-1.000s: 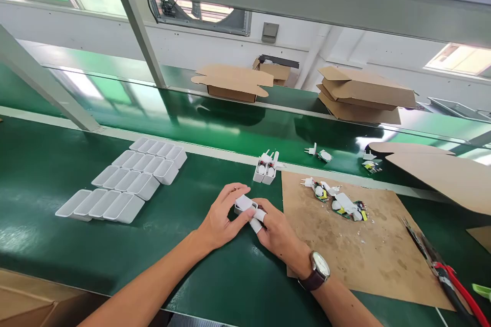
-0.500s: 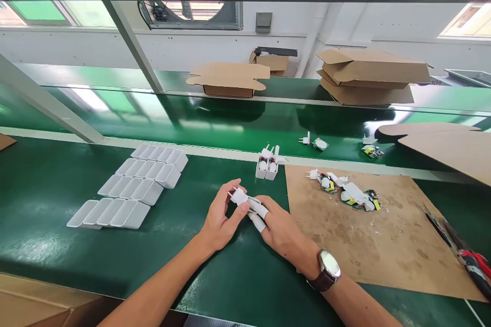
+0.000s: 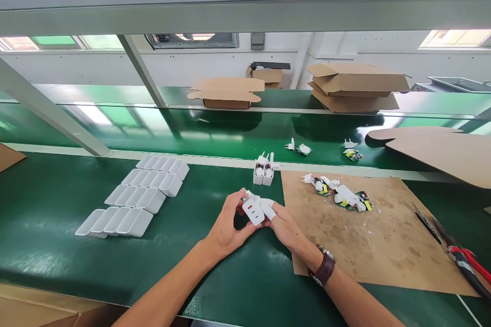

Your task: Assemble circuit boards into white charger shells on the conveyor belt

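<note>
Charger (image 3: 253,210): white block held between the fingertips of both hands, over the green table (image 3: 207,286), slotted face turned up toward the wearer.
Grip: narrow, both hands pinching this one block.
Long axis: slants from far left to near right, the red slot toward the far-left end.
Nearer hand: neither; the block lies right of the left fingertips, left of the right ones, touching both.
Left hand (image 3: 224,225): thumb at the near end, forefinger by the far end, a gap left under the curved palm; forearm rises from lower left.
Right hand (image 3: 287,228): fingers in white covers (image 3: 267,208) against the block's right side, some fingertips hidden; strap (image 3: 327,265) on the wrist, forearm from lower right.
Small cases (image 3: 263,179): a pair beyond the hands, plugs on top.
Cardboard sheet (image 3: 368,255): right of the hands, bearing circuit boards (image 3: 347,196).
White shells (image 3: 134,219): four rows, well to the left.
Red-handled tool (image 3: 462,252): far right, over the sheet's edge.
</note>
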A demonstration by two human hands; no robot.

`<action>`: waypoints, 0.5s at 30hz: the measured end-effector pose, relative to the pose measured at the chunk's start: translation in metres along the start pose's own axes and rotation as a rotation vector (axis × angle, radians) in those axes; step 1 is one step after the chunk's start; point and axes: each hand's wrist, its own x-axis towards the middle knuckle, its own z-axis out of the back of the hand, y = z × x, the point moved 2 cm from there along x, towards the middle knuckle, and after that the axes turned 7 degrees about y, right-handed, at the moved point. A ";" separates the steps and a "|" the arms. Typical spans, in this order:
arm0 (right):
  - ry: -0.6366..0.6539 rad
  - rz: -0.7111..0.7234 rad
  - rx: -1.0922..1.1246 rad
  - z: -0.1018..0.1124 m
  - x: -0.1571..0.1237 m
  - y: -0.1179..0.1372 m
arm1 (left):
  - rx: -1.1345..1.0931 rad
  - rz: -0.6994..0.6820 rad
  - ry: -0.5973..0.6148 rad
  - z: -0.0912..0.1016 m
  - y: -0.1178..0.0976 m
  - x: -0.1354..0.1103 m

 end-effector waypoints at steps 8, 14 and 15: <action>0.023 -0.050 0.065 -0.005 0.000 0.003 | 0.049 -0.035 -0.035 0.000 -0.001 -0.001; -0.079 0.151 -0.100 -0.009 -0.005 0.018 | 0.225 -0.018 -0.091 0.008 0.001 0.003; -0.080 0.196 -0.148 -0.009 -0.006 0.019 | 0.248 0.018 -0.105 0.010 0.004 0.004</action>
